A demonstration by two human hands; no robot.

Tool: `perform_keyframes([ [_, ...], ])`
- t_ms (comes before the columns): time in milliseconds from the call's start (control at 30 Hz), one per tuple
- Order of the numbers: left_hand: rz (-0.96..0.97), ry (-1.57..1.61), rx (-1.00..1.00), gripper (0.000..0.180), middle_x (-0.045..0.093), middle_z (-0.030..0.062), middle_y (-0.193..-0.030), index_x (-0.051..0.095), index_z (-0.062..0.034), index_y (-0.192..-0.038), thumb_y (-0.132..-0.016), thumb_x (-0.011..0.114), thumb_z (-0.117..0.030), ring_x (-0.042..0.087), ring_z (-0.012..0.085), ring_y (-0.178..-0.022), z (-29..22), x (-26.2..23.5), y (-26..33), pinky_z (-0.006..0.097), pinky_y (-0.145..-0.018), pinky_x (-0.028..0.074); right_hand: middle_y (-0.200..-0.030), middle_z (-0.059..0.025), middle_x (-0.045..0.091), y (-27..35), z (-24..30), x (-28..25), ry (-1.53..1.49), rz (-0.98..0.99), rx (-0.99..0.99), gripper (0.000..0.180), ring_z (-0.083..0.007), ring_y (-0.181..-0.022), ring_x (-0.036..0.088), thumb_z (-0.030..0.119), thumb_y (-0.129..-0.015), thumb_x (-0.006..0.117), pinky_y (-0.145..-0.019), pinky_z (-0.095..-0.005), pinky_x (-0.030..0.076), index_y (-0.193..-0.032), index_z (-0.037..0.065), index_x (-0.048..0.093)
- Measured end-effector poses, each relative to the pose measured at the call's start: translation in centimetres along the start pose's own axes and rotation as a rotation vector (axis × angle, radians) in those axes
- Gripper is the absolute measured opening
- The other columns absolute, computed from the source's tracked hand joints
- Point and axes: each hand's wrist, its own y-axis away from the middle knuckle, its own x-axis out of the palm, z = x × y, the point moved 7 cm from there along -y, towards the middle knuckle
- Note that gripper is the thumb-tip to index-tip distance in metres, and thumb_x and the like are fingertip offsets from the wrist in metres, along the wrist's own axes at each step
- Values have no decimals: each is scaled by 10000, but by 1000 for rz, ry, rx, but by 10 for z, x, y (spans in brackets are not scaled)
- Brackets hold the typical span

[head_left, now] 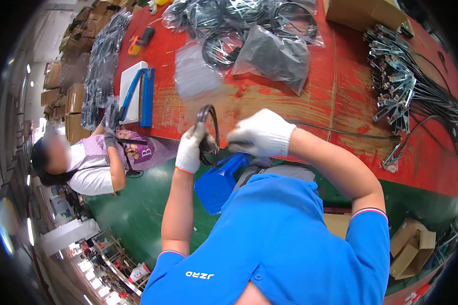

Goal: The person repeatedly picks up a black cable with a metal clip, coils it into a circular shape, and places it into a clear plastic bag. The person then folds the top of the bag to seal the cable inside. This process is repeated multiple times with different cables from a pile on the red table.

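My left hand [191, 147], in a white knit glove, is wrapped round a coil of black cable [208, 114] just off the table's near edge. To its right, my right hand [263, 133], gloved the same way, has its fingers curled in toward the coil and closed. A length of black cable [341, 133] runs from behind this hand rightward across the table to metal end fittings [392, 158]. The cable inside the right hand's fingers is hidden, and the fingertips are slightly blurred.
On the worn red table [315, 112] lie bagged cable coils [224, 51], a grey plastic bag [275, 58], a heap of cables with metal fittings [394, 81] and a blue-armed device [146, 96]. A co-worker [96, 157] stands left. A blue stool [216, 188] is below.
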Motion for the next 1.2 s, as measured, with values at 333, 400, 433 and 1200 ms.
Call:
perform_keyframes([
  [333, 262, 278, -102, 484, 348, -77, -519, 612, -69, -946, -993, 657, -549, 358, 89, -406, 22, 16, 28, 272, -409, 326, -1109, -139, 740, 13, -135, 36, -59, -78, 195, 368, -362, -979, 710, 417, -1021, 609, -835, -428, 564, -1285, 171, 682],
  [400, 235, 645, -117, 334, 295, -98, -510, 630, -83, -929, -1070, 597, -384, 282, 70, -398, 25, -23, 31, 279, -415, 295, -1092, -147, 748, 67, -169, 45, -72, -48, 440, 357, -379, -986, 712, 425, -1031, 580, -838, -470, 570, -1271, 179, 677],
  [433, 208, 702, -91, 328, 289, -104, -511, 624, -89, -922, -1079, 583, -374, 277, 63, -402, 18, -37, 31, 269, -435, 298, -1098, -149, 745, 106, -196, 56, 41, 2, 494, 352, -380, -1005, 708, 410, -1046, 552, -847, -474, 570, -1285, 177, 665],
  [1200, -13, 211, -199, 289, 741, 106, -871, 663, -22, -1095, -1001, 710, -291, 717, 177, -707, 46, 20, 27, 329, -677, 603, -785, -133, 726, -11, 26, 59, 155, 407, -245, 182, -343, -741, 728, 262, -874, 666, -664, -478, 582, -873, 98, 744],
])
